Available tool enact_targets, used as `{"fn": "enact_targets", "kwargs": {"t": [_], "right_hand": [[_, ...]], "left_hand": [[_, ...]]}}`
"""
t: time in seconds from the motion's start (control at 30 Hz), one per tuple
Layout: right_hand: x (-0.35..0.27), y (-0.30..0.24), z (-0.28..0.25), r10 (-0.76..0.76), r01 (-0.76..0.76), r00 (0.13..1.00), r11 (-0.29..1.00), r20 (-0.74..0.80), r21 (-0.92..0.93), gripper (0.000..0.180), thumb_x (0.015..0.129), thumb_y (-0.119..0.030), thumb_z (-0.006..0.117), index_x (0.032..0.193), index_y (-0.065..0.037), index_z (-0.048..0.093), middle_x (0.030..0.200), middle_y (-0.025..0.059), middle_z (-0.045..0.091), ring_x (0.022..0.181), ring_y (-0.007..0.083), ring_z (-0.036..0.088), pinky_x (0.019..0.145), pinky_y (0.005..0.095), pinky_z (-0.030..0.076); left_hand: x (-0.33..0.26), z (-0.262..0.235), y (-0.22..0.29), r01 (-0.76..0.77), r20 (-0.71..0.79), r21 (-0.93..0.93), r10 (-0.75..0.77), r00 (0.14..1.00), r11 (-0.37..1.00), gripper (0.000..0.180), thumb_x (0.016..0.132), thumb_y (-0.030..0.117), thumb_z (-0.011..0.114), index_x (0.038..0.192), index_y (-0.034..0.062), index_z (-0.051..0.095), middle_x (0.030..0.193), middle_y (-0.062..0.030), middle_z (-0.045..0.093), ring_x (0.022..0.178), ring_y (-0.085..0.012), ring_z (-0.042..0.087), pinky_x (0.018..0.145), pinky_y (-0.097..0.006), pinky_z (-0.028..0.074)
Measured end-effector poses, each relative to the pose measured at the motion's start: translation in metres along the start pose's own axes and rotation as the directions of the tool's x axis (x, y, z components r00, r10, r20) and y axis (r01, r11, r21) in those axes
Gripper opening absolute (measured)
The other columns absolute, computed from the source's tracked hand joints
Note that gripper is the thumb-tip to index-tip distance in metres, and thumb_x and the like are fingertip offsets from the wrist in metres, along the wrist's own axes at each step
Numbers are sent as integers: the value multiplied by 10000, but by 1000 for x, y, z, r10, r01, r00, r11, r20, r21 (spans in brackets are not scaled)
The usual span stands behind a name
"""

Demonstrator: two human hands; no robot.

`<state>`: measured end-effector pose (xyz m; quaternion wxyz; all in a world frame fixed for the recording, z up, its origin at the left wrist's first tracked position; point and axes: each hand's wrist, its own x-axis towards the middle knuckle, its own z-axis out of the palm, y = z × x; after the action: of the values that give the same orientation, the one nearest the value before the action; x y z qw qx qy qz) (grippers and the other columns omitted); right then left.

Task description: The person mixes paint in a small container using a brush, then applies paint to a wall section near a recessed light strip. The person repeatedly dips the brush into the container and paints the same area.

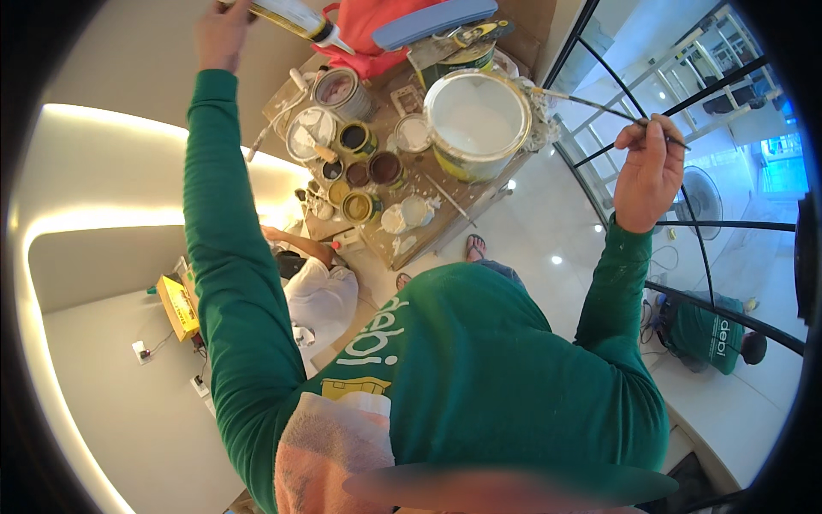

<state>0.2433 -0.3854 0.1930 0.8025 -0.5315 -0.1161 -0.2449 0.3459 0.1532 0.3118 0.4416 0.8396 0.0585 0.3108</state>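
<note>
fingers (655, 133) of my right hand (649, 178) pinch a thin stick (591, 104) near a bucket (473, 165); my left hand (221, 38) clasps a nozzled tube (295, 19).

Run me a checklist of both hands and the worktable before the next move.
1. Left hand gripping the tube: ok.
2. Right hand pinching the thin tool: ok.
3. Large bucket uncovered, pale contents visible: ok.
4. Tube's nozzle clear of the red bag: cannot tell; they overlap in view.
5. Thin tool's tip clear of the bucket rim: cannot tell; it shows right beside it.
6. Loose stick fully on the table: not ok; its end appears to jut past the edge.
</note>
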Motion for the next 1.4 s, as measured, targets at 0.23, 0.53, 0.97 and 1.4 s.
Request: {"fn": "enact_targets", "kwargs": {"t": [0.23, 0.53, 0.97, 1.4], "right_hand": [[-30, -29, 62, 25, -63, 980, 980, 199, 188, 280, 1123, -156, 516, 1288, 54, 604, 1067, 214, 755, 863, 267, 722, 805, 386, 588], [-121, -11, 156, 87, -221, 844, 955, 529, 196, 239, 1130, -110, 475, 1281, 44, 578, 1049, 179, 762, 871, 262, 715, 833, 382, 574], [-208, -14, 220, 51, 109, 436, 988, 899, -109, 186, 1030, -198, 695, 1157, -65, 668, 1028, 105, 754, 828, 225, 748, 683, 346, 580], [-233, 36, 259, -127, 306, 322, 952, 938, 24, 154, 935, -180, 768, 1070, -110, 749, 971, 64, 707, 897, 289, 687, 756, 401, 561]], "left_hand": [[-86, -114, 72, -329, -218, -63, 309, 926, 942, 412, 1017, 281, 630, 1284, -27, 568, 1181, -160, 645, 1119, -285, 639, 987, -489, 492], [-326, -150, -3, 19, -12, 208, -17, 1000, 978, 602, 778, 220, 952, 1251, 31, 631, 1068, -82, 738, 951, -174, 713, 853, -344, 581], [-458, -142, -44, 2, 91, 246, -26, 996, 969, 547, 769, 125, 942, 1229, 62, 651, 1138, -106, 728, 1006, -284, 708, 877, -396, 567], [-442, -128, -35, 49, 140, 272, -90, 986, 961, 566, 754, 60, 893, 1260, 70, 640, 1178, -118, 710, 1036, -318, 688, 891, -413, 561]]}}
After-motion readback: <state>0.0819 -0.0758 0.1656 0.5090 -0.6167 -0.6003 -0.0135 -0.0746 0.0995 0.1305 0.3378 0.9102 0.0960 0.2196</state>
